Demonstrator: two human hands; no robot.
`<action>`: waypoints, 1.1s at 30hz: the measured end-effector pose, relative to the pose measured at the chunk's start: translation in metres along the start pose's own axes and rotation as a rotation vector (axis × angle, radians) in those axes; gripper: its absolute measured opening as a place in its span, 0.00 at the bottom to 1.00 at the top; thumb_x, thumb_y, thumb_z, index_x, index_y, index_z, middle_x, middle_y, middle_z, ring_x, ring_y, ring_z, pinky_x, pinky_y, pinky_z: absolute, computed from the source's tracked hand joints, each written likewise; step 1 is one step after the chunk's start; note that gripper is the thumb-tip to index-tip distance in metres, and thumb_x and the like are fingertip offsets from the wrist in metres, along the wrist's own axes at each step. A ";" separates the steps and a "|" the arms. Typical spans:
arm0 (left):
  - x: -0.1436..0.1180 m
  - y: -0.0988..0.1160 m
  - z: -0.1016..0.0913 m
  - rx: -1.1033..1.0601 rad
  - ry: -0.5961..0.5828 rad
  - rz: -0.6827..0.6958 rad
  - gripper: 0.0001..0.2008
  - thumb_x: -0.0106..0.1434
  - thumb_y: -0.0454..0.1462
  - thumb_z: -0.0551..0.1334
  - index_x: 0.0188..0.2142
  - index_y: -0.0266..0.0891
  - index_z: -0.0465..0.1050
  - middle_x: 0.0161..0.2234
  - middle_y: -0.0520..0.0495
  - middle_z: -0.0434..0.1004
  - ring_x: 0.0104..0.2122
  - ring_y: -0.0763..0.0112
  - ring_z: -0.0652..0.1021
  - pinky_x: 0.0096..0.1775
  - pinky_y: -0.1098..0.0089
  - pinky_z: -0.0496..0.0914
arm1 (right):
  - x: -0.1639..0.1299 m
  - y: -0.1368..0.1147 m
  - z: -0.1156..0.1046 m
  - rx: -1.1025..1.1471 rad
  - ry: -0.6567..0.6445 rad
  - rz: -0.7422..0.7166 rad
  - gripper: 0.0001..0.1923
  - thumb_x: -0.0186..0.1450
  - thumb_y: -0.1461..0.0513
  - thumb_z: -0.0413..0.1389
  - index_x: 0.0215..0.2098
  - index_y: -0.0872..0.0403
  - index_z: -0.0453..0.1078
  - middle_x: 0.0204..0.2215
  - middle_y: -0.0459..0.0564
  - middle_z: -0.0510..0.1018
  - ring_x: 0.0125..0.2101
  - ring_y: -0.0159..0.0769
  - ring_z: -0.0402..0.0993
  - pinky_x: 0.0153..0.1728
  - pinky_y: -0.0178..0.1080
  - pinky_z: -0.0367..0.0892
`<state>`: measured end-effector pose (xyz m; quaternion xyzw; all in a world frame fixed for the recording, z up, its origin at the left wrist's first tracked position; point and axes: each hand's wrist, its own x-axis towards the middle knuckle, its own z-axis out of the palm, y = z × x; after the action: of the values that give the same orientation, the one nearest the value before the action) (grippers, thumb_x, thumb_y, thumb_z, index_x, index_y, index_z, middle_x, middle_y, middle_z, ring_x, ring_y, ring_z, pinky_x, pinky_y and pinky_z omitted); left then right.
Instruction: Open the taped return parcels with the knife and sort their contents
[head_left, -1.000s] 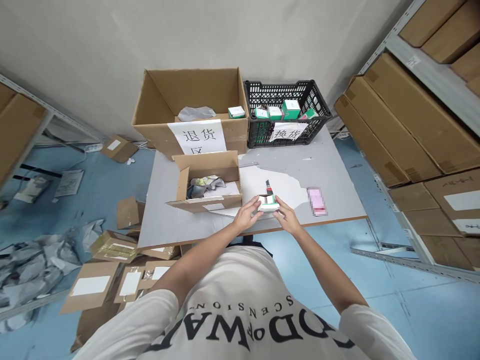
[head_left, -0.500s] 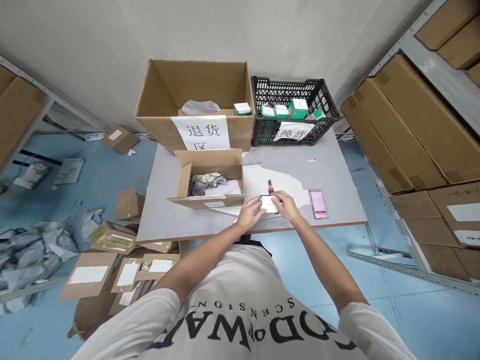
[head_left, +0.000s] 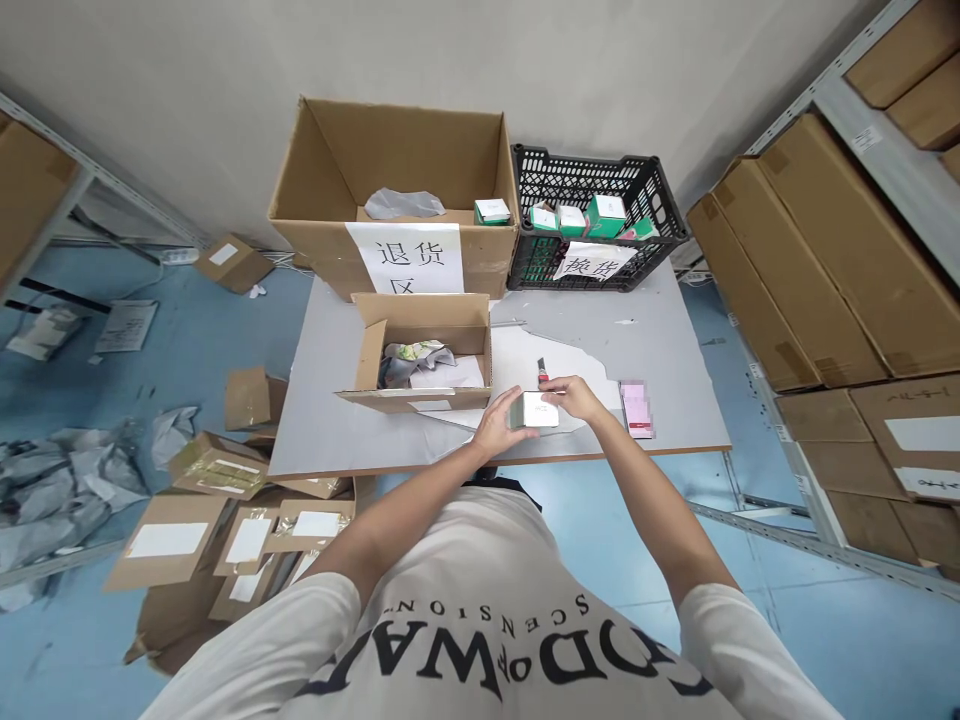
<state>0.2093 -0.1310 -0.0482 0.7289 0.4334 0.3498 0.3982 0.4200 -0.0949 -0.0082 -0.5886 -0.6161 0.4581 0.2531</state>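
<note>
Over the near edge of the grey table (head_left: pixel 660 340) we hold a small white box (head_left: pixel 537 409) between both hands, lifted just above the tabletop. Our left hand (head_left: pixel 498 424) curls around its left end, fingers closed on it, while our right hand (head_left: pixel 576 398) pinches its far right corner with fingertips and thumb. Just beyond the small box a red-tipped cutter (head_left: pixel 541 371) lies on a white sheet (head_left: pixel 517 358), and to the right, near our right hand, lies a pink packet (head_left: pixel 636 408). To the left of the sheet stands an open cardboard box (head_left: pixel 421 352) with crumpled wrapping inside. At the far side of the table we see a large carton (head_left: pixel 397 190) with a paper sign taped to its front, and beside it on the right a black crate (head_left: pixel 596 215) holding several green-and-white boxes, also with a paper label. On the blue floor to the left lie scattered cardboard parcels (head_left: pixel 217 465) and grey plastic bags (head_left: pixel 52 490). Along the right runs a shelf (head_left: pixel 847 240) stacked with brown cartons.
</note>
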 end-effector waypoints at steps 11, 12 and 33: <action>0.010 -0.004 -0.004 0.095 -0.203 0.121 0.41 0.56 0.41 0.66 0.64 0.40 0.47 0.64 0.36 0.50 0.63 0.59 0.56 0.60 0.57 0.57 | -0.035 -0.006 -0.008 -0.384 -0.125 -0.358 0.38 0.51 0.54 0.66 0.58 0.49 0.63 0.63 0.54 0.57 0.62 0.49 0.51 0.59 0.52 0.55; 0.010 -0.004 -0.004 0.100 -0.211 0.116 0.41 0.56 0.41 0.66 0.64 0.41 0.46 0.64 0.36 0.50 0.63 0.59 0.56 0.60 0.58 0.57 | -0.038 -0.003 -0.007 -0.394 -0.141 -0.363 0.39 0.49 0.54 0.67 0.58 0.48 0.63 0.64 0.54 0.55 0.62 0.49 0.51 0.58 0.52 0.56; 0.004 0.080 -0.112 0.228 -0.223 0.264 0.41 0.61 0.43 0.60 0.66 0.44 0.38 0.66 0.42 0.43 0.64 0.59 0.51 0.61 0.56 0.56 | -0.004 -0.058 -0.076 -0.282 0.302 -0.234 0.29 0.49 0.53 0.65 0.49 0.53 0.73 0.48 0.56 0.73 0.44 0.44 0.73 0.43 0.43 0.72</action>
<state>0.1432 -0.1204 0.0725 0.8540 0.3241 0.2648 0.3091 0.4568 -0.0719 0.0766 -0.6044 -0.6933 0.2419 0.3090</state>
